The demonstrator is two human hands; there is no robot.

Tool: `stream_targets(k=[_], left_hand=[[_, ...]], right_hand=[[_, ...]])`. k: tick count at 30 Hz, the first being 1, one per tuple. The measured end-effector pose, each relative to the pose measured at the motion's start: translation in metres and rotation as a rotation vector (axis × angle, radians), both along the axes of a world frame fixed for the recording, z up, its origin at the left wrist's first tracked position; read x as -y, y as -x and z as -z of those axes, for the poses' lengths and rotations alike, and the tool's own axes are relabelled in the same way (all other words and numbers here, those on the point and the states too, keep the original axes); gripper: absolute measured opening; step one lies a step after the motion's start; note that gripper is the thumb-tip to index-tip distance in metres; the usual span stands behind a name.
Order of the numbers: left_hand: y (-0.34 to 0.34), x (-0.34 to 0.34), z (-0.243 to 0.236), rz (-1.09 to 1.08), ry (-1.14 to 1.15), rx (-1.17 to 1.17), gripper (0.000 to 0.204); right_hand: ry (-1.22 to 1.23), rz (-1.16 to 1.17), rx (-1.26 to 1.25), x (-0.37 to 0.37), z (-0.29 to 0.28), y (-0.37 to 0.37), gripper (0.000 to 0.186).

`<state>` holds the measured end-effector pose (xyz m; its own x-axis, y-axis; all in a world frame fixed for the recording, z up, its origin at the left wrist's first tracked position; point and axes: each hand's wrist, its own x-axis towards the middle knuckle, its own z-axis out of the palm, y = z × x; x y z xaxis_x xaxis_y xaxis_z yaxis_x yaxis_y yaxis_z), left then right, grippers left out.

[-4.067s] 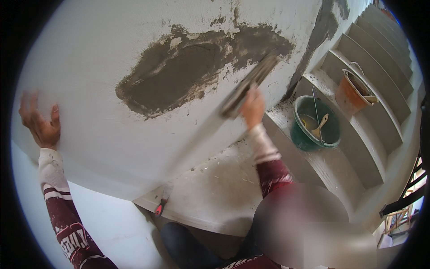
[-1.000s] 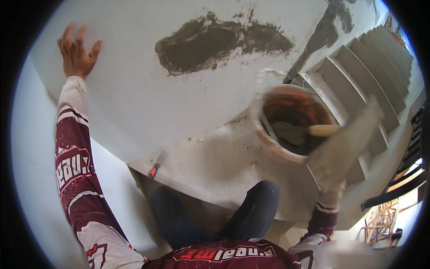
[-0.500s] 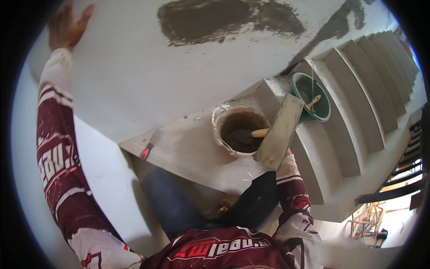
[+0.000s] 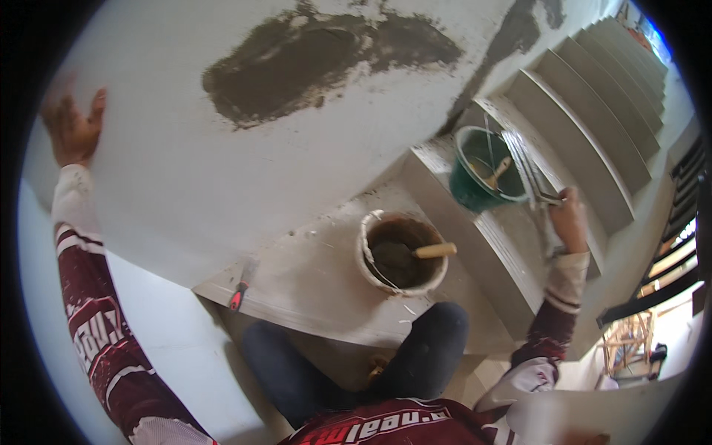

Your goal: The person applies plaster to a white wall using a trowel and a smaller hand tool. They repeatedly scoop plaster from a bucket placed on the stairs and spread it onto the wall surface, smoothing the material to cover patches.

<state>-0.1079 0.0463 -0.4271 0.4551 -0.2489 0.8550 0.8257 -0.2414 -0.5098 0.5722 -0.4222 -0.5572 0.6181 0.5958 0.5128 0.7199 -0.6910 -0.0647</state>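
My left hand (image 4: 73, 132) is spread against the white wall (image 4: 148, 185) at the far left, fingertips blurred. On the right, my right hand (image 4: 569, 222) grips a plastering trowel (image 4: 528, 170) by its handle. The blade is seen almost edge-on, beside the rim of a green bucket (image 4: 475, 194). A brush (image 4: 498, 172) with a pale handle sits inside that bucket. Nearer to me stands a pale, mortar-smeared bucket (image 4: 365, 252) holding grey mortar (image 4: 393, 261), with a wooden tool handle (image 4: 435, 251) sticking out. A wet grey patch (image 4: 297, 63) covers part of the wall above.
A scraper (image 4: 239, 297) with a red and black handle lies on the landing (image 4: 311, 297) near its left corner. Stairs (image 4: 578, 126) climb to the upper right along the wall. A dark railing (image 4: 653, 297) runs at the far right. My knees are just below the landing's edge.
My right hand has swung the trowel up and right, from over the mortar bucket's side to beside the green bucket, turning its blade edge-on. The left hand stays on the wall; the view has shifted.
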Motion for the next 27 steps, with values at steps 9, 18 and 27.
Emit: stream_targets(k=[9,18,27], left_hand=[[-0.013,0.019,0.007,0.038,0.067,0.04,0.057],[-0.016,0.026,0.009,0.019,0.102,0.072,0.056],[-0.016,0.022,0.007,0.041,0.07,0.055,0.057]], right_hand=[[0.602,0.123,0.099,-0.12,0.054,-0.122,0.025],[0.512,0.129,0.039,-0.134,0.018,-0.09,0.037],[0.341,0.009,0.1,-0.057,-0.03,-0.026,0.022]])
